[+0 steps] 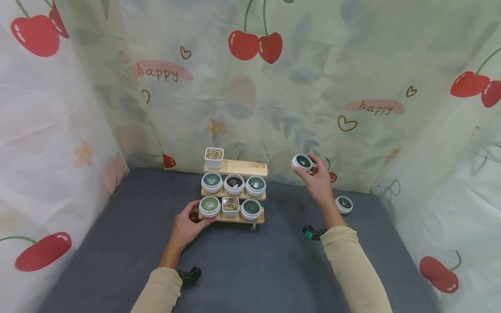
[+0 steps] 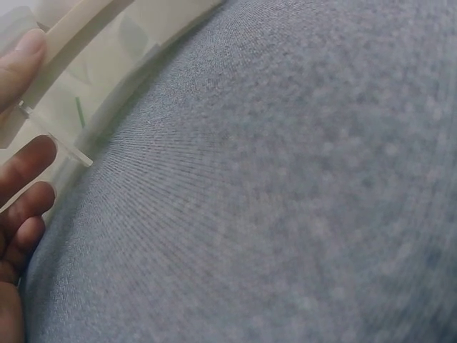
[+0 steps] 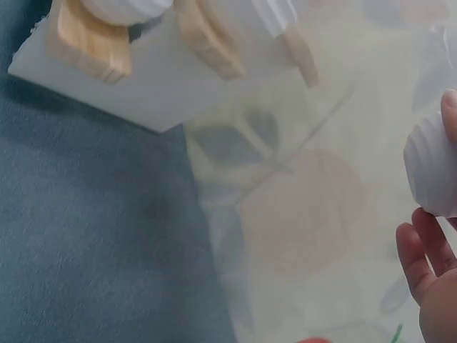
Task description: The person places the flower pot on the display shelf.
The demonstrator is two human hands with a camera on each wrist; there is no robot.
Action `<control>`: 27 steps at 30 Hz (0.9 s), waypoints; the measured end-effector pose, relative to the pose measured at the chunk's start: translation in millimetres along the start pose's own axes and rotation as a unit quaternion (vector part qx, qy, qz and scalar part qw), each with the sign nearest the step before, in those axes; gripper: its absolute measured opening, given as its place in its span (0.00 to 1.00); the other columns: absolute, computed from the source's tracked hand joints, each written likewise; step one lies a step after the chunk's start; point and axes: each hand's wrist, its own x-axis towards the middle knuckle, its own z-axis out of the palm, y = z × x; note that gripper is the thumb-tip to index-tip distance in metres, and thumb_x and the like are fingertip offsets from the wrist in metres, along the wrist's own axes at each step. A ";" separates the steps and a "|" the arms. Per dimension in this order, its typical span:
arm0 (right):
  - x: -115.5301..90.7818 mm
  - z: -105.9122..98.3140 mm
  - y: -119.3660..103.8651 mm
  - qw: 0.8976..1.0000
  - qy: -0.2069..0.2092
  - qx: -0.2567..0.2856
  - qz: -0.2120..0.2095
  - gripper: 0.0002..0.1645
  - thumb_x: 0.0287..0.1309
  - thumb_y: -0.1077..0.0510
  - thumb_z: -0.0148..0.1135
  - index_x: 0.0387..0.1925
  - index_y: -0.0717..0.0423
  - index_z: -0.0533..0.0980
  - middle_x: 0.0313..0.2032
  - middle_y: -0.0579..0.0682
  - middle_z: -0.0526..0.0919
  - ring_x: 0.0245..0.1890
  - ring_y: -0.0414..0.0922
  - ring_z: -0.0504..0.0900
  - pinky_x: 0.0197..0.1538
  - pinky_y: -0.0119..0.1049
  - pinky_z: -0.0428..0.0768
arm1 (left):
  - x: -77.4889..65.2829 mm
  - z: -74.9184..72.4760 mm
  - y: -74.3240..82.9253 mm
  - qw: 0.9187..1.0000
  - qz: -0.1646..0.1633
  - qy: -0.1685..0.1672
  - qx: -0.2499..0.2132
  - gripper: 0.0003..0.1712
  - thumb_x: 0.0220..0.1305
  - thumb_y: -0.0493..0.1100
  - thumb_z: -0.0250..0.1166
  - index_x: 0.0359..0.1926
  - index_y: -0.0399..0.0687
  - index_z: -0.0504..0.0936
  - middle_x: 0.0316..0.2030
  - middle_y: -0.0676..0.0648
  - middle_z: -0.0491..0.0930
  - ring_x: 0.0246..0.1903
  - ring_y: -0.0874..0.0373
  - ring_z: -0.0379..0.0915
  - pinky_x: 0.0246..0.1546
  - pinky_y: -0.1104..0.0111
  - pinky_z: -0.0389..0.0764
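Note:
A three-tier wooden stand [image 1: 246, 168] holds small white pots. My left hand [image 1: 186, 226] grips the left end of its lowest shelf, thumb along the wooden edge, beside a round pot with light green filling [image 1: 209, 206]. In the left wrist view the thumb [image 2: 21, 68] lies on the wood, the fingers below it. Up to the right of the stand, my right hand [image 1: 318, 176] holds a ribbed white round pot with dark green filling [image 1: 302, 162] in the air, between thumb and fingers. The right wrist view shows this pot [image 3: 430, 164] from its side.
A square pot with grainy filling [image 1: 214, 157] stands at the top tier's left end. Three round pots, one of them dark brown [image 1: 234, 184], fill the middle tier. Another green pot [image 1: 344, 204] sits on the grey tabletop [image 1: 250, 269] at right. Cherry-print curtains surround the table.

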 end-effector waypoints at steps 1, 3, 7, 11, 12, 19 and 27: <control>-0.5 1.3 -5.4 1.000 -0.002 0.007 -0.004 0.45 0.59 0.49 0.74 0.74 0.51 0.65 0.64 0.57 0.74 0.51 0.46 0.76 0.40 0.20 0.75 | 0.1 -0.2 0.0 1.000 0.001 0.000 -0.001 0.43 0.49 0.58 0.82 0.64 0.55 0.75 0.38 0.48 0.83 0.37 0.58 0.76 0.40 0.69 0.76; -3.3 3.8 -19.2 1.000 -0.010 0.014 -0.011 0.44 0.60 0.54 0.74 0.74 0.54 0.65 0.65 0.59 0.72 0.50 0.45 0.75 0.41 0.20 0.75 | 0.1 -0.7 0.3 1.000 0.002 0.002 -0.002 0.42 0.49 0.57 0.82 0.64 0.54 0.75 0.38 0.48 0.83 0.37 0.57 0.76 0.40 0.69 0.76; -11.0 11.1 -46.2 0.999 -0.028 0.026 -0.019 0.42 0.60 0.60 0.72 0.73 0.60 0.64 0.65 0.63 0.71 0.49 0.43 0.74 0.42 0.21 0.75 | -0.1 -1.3 0.8 1.000 0.002 0.004 -0.002 0.43 0.49 0.58 0.82 0.64 0.54 0.75 0.38 0.48 0.83 0.38 0.57 0.77 0.40 0.68 0.76; -12.7 21.9 -56.2 0.998 -0.041 0.036 -0.028 0.42 0.60 0.62 0.72 0.73 0.62 0.64 0.64 0.64 0.71 0.49 0.44 0.74 0.42 0.21 0.75 | -0.5 -0.2 0.8 1.000 -0.001 0.001 -0.003 0.43 0.49 0.59 0.81 0.64 0.55 0.75 0.38 0.49 0.82 0.38 0.57 0.76 0.41 0.68 0.75; -11.7 25.4 -55.4 0.998 -0.043 0.040 -0.031 0.42 0.60 0.61 0.72 0.72 0.62 0.65 0.64 0.64 0.71 0.49 0.45 0.75 0.43 0.22 0.75 | -0.6 0.3 0.6 1.000 -0.001 0.000 -0.004 0.43 0.49 0.59 0.81 0.64 0.55 0.75 0.38 0.49 0.82 0.38 0.57 0.76 0.41 0.68 0.75; -1.0 58.0 -45.8 0.994 -0.054 0.059 -0.069 0.41 0.56 0.58 0.76 0.69 0.58 0.69 0.61 0.60 0.71 0.50 0.47 0.76 0.46 0.24 0.75 | -0.9 1.9 -1.1 1.000 0.003 0.004 0.000 0.43 0.49 0.59 0.81 0.64 0.54 0.75 0.37 0.49 0.83 0.37 0.57 0.76 0.40 0.69 0.75; -1.5 94.4 -64.1 0.990 -0.084 0.079 -0.086 0.41 0.57 0.61 0.75 0.69 0.63 0.67 0.61 0.62 0.71 0.55 0.53 0.76 0.53 0.33 0.77 | -0.6 0.2 0.1 1.000 -0.004 0.000 -0.004 0.43 0.50 0.60 0.81 0.65 0.54 0.75 0.38 0.48 0.83 0.37 0.57 0.76 0.40 0.67 0.75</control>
